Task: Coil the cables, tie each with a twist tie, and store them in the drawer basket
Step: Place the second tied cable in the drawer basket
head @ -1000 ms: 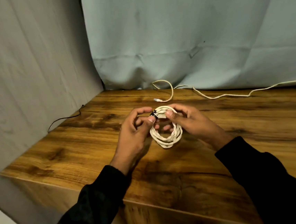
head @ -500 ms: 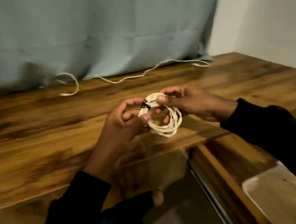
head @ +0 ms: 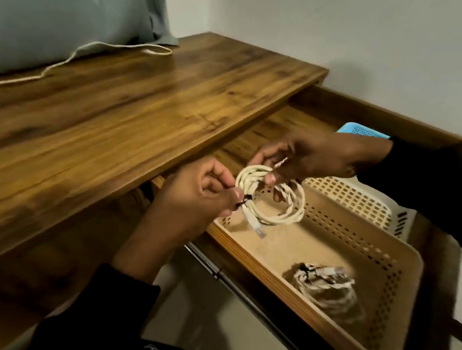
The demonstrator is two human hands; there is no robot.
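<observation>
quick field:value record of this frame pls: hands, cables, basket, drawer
left hand: pinches the black twist tie on the held coil
right hand: grips the top of the held coil
held coil: cream cable, tied, plug end hanging down, above the tan basket
tan basket: perforated, sits in the open drawer
stored coil: tied, lies in the tan basket's near end
open drawer: pulled out under the desk top
loose cable: uncoiled on the desk, by the curtain
blue basket: partly hidden behind the right hand

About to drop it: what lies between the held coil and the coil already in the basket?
Head view: only bare basket floor separates the held coil from the stored coil.
</observation>
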